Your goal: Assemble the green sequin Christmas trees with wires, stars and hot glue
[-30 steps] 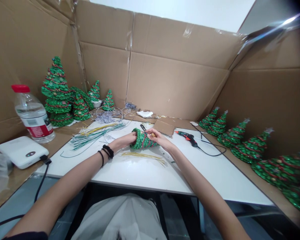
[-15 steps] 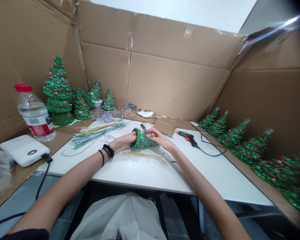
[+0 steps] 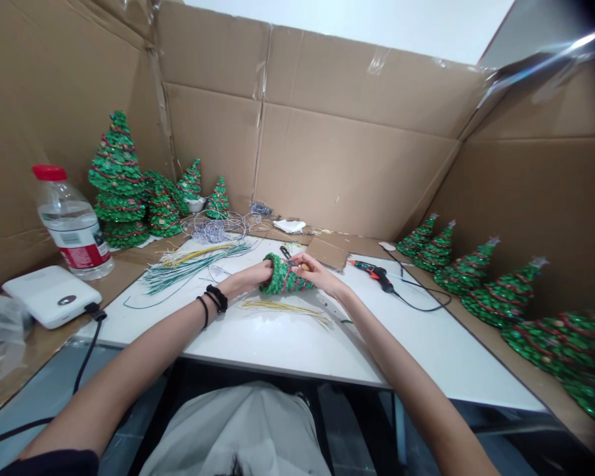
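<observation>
A small green decorative Christmas tree (image 3: 278, 276) with red garland lies on its side, its wide base toward the left. My left hand (image 3: 262, 272) reaches into that base; its fingertips are hidden inside, and the hand steadies the tree. On the tree's upper right side, the fingers of my right hand (image 3: 311, 270) are pinched together. A yellow-brown rounded piece (image 3: 305, 267) shows under them, too small to name. Just behind the tree is a black-handled tool (image 3: 284, 252), partly hidden. Yellow wire strips (image 3: 285, 309) lie on the white board in front of the tree.
A glue gun (image 3: 374, 272) with its cord lies to the right. Green wires (image 3: 178, 272) and tangled pale wire (image 3: 215, 230) are at left. Finished trees (image 3: 506, 291) line the right side. A water bottle (image 3: 77, 231) and white power bank (image 3: 52, 296) stand left; cardboard walls (image 3: 357, 165) surround the board.
The whole view has shifted slightly. Both hands stay at the tree in nearly the same pose, with no other clear change.
</observation>
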A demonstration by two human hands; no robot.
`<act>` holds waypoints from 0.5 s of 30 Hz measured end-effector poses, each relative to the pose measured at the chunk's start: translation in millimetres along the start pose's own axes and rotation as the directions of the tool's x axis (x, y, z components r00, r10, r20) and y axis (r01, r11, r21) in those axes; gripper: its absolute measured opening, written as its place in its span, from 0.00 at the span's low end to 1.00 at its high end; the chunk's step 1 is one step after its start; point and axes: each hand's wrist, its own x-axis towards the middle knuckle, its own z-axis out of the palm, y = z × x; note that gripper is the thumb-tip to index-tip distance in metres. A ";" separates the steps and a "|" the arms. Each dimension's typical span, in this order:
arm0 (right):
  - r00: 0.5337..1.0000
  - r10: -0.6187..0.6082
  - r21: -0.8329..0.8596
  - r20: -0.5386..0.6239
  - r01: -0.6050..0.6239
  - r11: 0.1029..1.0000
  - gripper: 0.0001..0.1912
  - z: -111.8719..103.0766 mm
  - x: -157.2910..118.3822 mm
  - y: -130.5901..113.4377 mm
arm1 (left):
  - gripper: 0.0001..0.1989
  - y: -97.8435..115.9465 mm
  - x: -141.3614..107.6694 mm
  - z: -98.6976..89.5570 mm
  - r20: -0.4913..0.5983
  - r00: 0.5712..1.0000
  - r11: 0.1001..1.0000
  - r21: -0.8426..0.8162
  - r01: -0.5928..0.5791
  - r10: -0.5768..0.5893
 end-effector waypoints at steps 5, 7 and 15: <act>1.000 -0.001 -0.007 -0.018 0.001 1.000 0.18 1.3 -1.1 -2.8 | 0.08 0.8 -0.1 0.3 -0.018 1.000 1.000 -0.008 0.020 -0.020; 1.000 -0.006 -0.011 -0.028 0.005 1.000 0.18 2.4 -1.5 -4.2 | 0.08 2.8 -1.3 1.2 -0.018 1.000 1.000 -0.013 0.017 -0.017; 0.999 -0.017 -0.050 -0.045 0.015 0.999 0.20 5.3 -5.3 -2.8 | 0.08 7.1 -5.5 2.8 0.023 0.999 0.999 0.010 -0.039 0.039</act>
